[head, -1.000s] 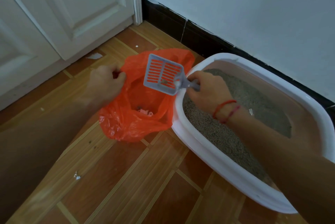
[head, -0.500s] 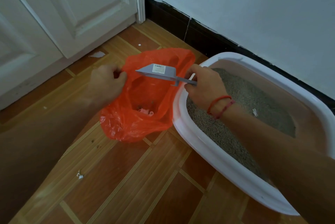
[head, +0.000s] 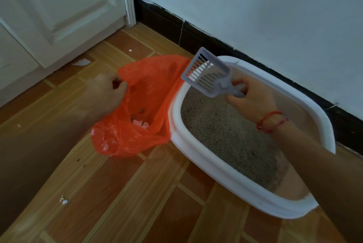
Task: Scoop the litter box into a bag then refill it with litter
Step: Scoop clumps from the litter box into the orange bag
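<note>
— What does the head view show of the bag?

— The person's left hand (head: 107, 90) pinches the near-left rim of the crinkled orange plastic bag (head: 125, 140), holding its mouth open on the wooden plank floor (head: 137, 193). The bag touches the left end of the white oval plastic litter box (head: 212, 164), which sits along the dark skirting board (head: 196, 32) on the right.

— And the other hand?

— The right hand (head: 251, 99) is curled round the handle of the grey slotted plastic scoop (head: 205, 75). The blade is tilted up over the far-left corner of the box, above the grey granular litter (head: 225, 134), and it looks empty.

— So which step is this?

— With waste already in the bag, probably the next dig. The person should slide the blade in low and flat under a clump and lift slowly. A gentle shake over the box lets clean grains fall through the slots. Then the scoop goes level across the rim and tips well inside the bag's mouth, which the left hand should pull wide.

— Counts?

— One bag, one scoop, one box, two hands. There are two red string loops (head: 271, 120) on the right wrist. Inside the bag are a few dark clumps (head: 141, 109), too small to count, and one pale crumpled scrap (head: 139, 123). Four white scraps (head: 81, 62) can be made out on the floor. One white panelled door (head: 59, 6) stands at far left.
</note>
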Demonstrator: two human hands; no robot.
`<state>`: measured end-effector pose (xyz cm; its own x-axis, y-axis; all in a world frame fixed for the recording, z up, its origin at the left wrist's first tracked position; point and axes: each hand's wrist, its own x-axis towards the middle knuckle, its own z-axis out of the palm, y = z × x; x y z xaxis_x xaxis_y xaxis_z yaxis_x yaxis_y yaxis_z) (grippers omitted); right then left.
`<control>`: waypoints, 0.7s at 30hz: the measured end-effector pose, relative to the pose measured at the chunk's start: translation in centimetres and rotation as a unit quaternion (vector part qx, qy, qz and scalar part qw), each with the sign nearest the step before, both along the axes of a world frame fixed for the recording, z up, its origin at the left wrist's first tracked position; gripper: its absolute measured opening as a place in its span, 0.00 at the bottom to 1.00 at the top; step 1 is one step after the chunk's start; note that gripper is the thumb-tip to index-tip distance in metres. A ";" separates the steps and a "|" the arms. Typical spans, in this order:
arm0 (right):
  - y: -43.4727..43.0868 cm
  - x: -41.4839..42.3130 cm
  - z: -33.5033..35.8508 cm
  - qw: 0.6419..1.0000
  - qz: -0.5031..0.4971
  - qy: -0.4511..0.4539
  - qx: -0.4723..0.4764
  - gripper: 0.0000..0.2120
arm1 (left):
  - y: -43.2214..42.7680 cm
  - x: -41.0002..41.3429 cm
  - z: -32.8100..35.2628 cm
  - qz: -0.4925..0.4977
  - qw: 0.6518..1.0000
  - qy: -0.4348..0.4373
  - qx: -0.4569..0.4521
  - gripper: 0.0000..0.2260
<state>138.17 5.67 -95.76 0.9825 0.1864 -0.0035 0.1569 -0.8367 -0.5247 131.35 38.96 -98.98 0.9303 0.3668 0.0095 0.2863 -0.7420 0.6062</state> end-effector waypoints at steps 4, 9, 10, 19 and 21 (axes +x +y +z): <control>-6.6 0.6 0.6 0.991 -0.029 0.030 -0.130 0.11 | -1.1 0.2 0.1 -0.016 1.000 0.012 0.004 0.07; -12.7 1.3 0.7 0.910 -0.048 0.072 -0.404 0.14 | -2.2 0.5 -0.1 -0.035 0.999 0.018 0.021 0.10; -13.7 1.5 0.5 0.896 -0.063 0.078 -0.433 0.13 | -2.4 0.5 -0.1 -0.040 0.999 0.012 0.028 0.10; -16.1 0.9 0.2 0.834 -0.105 0.122 -0.528 0.02 | -2.7 0.4 -0.4 -0.042 0.998 0.001 0.037 0.10; -15.9 0.7 -0.7 0.839 -0.103 0.128 -0.518 0.03 | -2.5 0.4 -0.4 -0.040 0.999 0.001 0.034 0.10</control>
<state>138.84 -10.26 -96.45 0.9360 -0.2207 -0.2744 -0.0540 -0.8599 0.5077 131.77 36.45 -99.37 0.9564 0.2906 0.0306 0.2261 -0.8023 0.5525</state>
